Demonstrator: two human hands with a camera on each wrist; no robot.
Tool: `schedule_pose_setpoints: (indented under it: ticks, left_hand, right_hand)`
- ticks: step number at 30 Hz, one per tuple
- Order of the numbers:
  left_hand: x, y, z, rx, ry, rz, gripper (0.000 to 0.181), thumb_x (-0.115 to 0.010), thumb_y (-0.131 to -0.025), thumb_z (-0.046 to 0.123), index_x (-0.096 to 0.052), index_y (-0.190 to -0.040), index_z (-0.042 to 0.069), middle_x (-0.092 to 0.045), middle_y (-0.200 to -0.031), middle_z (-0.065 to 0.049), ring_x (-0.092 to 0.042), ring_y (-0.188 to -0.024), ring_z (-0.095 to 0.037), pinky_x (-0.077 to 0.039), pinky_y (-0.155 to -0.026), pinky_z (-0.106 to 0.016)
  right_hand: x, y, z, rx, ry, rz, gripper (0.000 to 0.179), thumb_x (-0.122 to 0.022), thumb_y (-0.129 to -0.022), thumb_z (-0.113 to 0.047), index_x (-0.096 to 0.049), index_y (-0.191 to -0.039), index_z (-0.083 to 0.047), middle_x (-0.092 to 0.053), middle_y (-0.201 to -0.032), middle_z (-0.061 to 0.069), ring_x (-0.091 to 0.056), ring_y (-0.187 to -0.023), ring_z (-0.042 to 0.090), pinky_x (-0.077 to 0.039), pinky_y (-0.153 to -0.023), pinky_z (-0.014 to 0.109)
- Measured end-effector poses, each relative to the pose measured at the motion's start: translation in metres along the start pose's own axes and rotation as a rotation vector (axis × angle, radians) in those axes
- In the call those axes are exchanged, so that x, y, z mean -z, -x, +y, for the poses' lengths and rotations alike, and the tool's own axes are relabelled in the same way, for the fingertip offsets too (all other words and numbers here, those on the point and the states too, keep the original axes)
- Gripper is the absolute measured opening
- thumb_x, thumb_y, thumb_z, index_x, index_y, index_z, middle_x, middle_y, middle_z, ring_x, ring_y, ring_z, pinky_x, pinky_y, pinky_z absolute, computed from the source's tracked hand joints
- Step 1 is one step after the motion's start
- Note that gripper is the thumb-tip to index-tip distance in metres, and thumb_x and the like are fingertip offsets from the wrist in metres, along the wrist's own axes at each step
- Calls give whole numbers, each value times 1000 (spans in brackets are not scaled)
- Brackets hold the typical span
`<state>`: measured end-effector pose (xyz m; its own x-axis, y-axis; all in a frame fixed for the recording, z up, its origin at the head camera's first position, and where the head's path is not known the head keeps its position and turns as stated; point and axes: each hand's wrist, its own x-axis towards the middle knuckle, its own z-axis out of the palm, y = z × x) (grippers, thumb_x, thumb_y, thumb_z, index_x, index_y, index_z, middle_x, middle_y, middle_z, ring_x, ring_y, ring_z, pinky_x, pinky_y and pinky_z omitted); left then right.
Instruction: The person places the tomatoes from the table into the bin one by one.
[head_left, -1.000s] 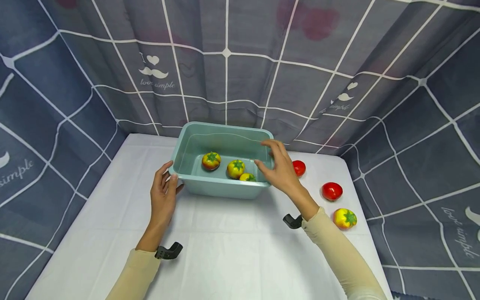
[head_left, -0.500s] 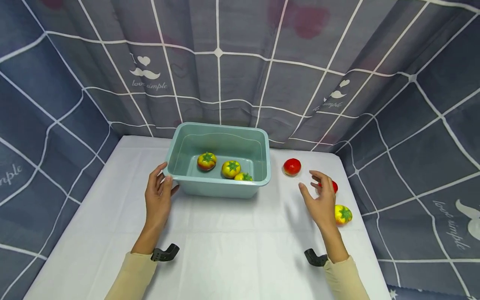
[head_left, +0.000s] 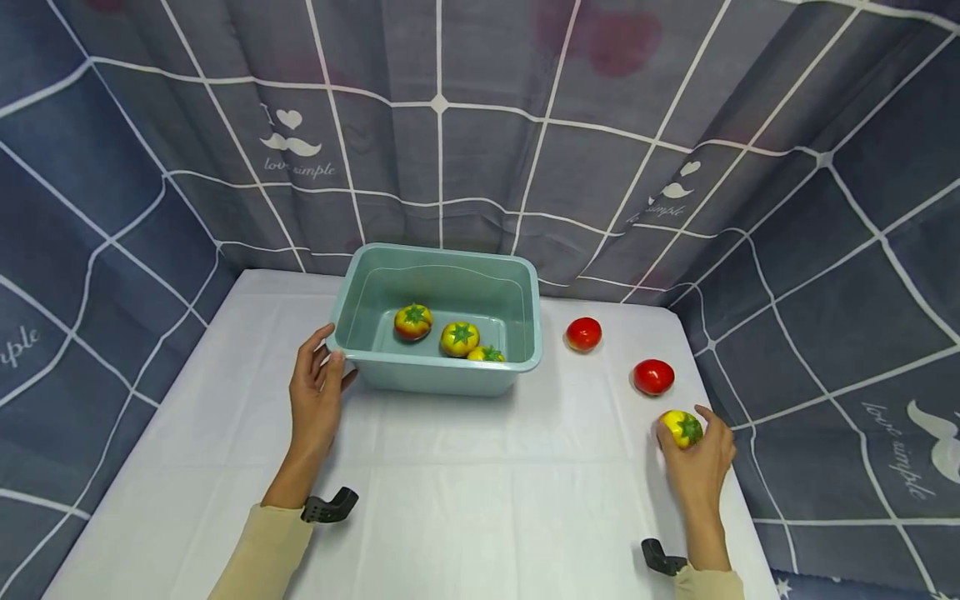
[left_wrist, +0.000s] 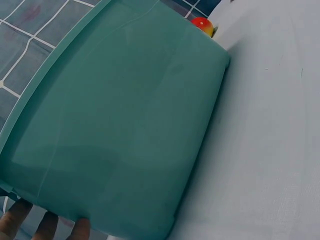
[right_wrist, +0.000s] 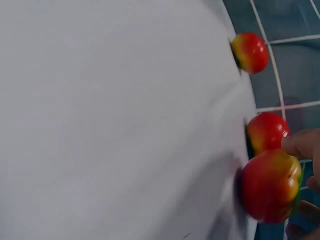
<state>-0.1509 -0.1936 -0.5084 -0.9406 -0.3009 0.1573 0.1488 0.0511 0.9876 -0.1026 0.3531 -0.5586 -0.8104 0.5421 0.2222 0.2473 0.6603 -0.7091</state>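
Observation:
A pale green plastic bin [head_left: 435, 379] stands toward the back of the table, with three yellow-red tomatoes [head_left: 460, 338] inside. My left hand [head_left: 315, 404] holds the bin's near left corner. In the left wrist view, fingertips [left_wrist: 80, 229] rest against the bin's wall. At the table's right side my right hand [head_left: 699, 467] has its thumb and fingers round a yellow tomato [head_left: 684, 428] with a green leafy top, still on the cloth. The right wrist view shows that tomato [right_wrist: 270, 187] from its red side, beside a fingertip.
Two red tomatoes, the nearer one [head_left: 653, 377] and the farther one [head_left: 583, 334], lie between the bin and my right hand. White cloth [head_left: 450, 517] covers the table. Grey checked curtains [head_left: 480, 158] hang close behind and at both sides.
My right hand has left the bin's right end, passed over the red tomatoes and come down round the yellow one at the near right. My left hand stays at the bin's corner.

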Motion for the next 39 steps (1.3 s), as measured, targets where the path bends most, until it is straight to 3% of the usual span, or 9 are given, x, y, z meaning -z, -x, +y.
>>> schedule_pose_setpoints:
  ticks: [6, 11, 19, 24, 28, 30, 35, 37, 39]
  left_hand:
    - [0, 1, 1, 4, 1, 4, 49, -55, -114, 30, -47, -162, 30, -52, -164, -6, -58, -146, -27, -61, -99, -16]
    - [0, 2, 1, 2, -3, 5, 49, -55, -114, 29, -47, -162, 30, -52, -165, -6, -58, -145, -25, -61, -98, -16]
    - [0, 2, 0, 7, 5, -3, 49, -56, -114, 30, -46, -162, 29, -51, -165, -6, -60, -140, -10, -61, -99, -17]
    - [0, 1, 0, -8, 1, -2, 49, -55, -114, 29, -46, -162, 29, -51, -165, -6, -60, -140, -11, -61, -99, -16]
    - [0, 0, 1, -11, -5, -5, 49, -55, -114, 29, -46, -162, 29, -50, -165, -6, -59, -141, -13, -61, -99, -16]
    - [0, 0, 1, -9, -6, -4, 49, -55, -114, 29, -46, -162, 29, -50, -165, -6, -59, -142, -15, -61, -99, -16]
    - [0, 1, 0, -6, -11, -4, 49, -55, -114, 31, -46, -162, 31, -51, -165, -5, -57, -147, -28, -61, -99, -17]
    - [0, 1, 1, -8, -15, -4, 49, -55, -114, 31, -46, -162, 31, -50, -166, -5, -56, -148, -32, -61, -99, -16]
    - [0, 1, 1, -7, -15, -5, 49, -55, -114, 31, -46, -162, 32, -51, -166, -4, -57, -147, -27, -61, -99, -16]
  right_hand:
    - [-3, 5, 13, -81, -16, -56, 72, -77, -97, -20, -43, -156, 0, -39, -152, 33, -40, -142, 52, -34, -121, 70]
    - [-4, 6, 12, -76, -9, -56, 71, -78, -97, -18, -43, -156, 1, -39, -152, 33, -41, -142, 52, -34, -121, 71]
    - [-4, 6, 4, -59, -12, -36, 70, -77, -97, -18, -44, -156, -1, -41, -151, 31, -44, -138, 49, -38, -117, 67]
    - [-7, 0, -20, 31, -49, -7, 68, -79, -95, -19, -48, -153, -3, -46, -148, 26, -49, -130, 41, -43, -103, 45]
    - [-14, -5, -45, 94, -103, -7, 68, -82, -94, -19, -51, -152, -5, -49, -146, 23, -52, -130, 35, -45, -101, 31]
    - [-19, -7, -58, 123, -127, -18, 67, -83, -93, -20, -53, -152, -6, -50, -146, 21, -53, -132, 33, -48, -104, 33]
    - [-33, -14, -95, 212, -177, -85, 66, -83, -94, -23, -53, -152, -11, -51, -148, 18, -52, -135, 33, -51, -112, 53]
    - [-39, -16, -110, 257, -193, -111, 66, -83, -95, -24, -53, -152, -11, -51, -149, 18, -51, -136, 33, -50, -112, 55]
    - [-44, -19, -124, 310, -213, -127, 66, -84, -94, -25, -54, -152, -12, -52, -149, 17, -51, -136, 31, -52, -109, 54]
